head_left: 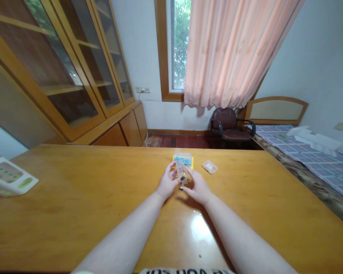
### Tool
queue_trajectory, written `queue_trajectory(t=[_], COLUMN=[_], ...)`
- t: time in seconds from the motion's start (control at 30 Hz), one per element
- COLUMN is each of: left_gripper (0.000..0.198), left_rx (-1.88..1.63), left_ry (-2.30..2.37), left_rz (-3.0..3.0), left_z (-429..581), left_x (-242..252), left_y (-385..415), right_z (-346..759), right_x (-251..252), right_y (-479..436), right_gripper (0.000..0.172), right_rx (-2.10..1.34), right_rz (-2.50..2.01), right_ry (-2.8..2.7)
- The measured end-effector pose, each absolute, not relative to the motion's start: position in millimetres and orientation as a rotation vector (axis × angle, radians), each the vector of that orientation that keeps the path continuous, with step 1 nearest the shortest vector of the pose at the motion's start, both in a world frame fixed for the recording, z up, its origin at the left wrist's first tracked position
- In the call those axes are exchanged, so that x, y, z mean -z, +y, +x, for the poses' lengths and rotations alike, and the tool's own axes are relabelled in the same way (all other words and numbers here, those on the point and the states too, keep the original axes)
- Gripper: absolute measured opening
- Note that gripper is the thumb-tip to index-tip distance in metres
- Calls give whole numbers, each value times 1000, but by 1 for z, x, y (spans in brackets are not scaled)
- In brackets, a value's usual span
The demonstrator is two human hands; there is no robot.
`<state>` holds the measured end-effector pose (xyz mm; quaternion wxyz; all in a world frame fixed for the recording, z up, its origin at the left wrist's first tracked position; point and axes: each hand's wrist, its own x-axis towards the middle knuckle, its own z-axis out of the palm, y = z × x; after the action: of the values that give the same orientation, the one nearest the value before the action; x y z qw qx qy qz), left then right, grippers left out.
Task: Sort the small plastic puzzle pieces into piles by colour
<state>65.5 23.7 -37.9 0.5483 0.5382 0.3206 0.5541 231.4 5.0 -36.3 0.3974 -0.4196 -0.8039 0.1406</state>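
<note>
Left hand and right hand: grips closed on 1 case; 1 box at 12, 1 lid at 2. Labels unreadable.

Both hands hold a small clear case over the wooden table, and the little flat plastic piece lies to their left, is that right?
Not quite. The head view shows the little flat plastic piece lying on the wooden table to the right of the hands, not the left. The left hand and right hand do hold the small clear case together.
</note>
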Motion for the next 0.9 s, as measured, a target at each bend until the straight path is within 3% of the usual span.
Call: queue_trajectory(t=[0.53,0.73,0.9], left_gripper=[71,80,80], left_rx=[-1214,-1301,-1303], left_ry=[809,780,749], left_rz=[1395,1224,1174], left_z=[67,65,61], left_x=[37,30,28], left_y=[19,20,20], right_z=[235,258,282], right_x=[34,35,52], right_y=[9,23,44], right_gripper=[60,37,61], right_rx=[-276,-162,-56], right_rz=[-1063,-1344,-2029], right_ry=[-2168,-1714,-1426])
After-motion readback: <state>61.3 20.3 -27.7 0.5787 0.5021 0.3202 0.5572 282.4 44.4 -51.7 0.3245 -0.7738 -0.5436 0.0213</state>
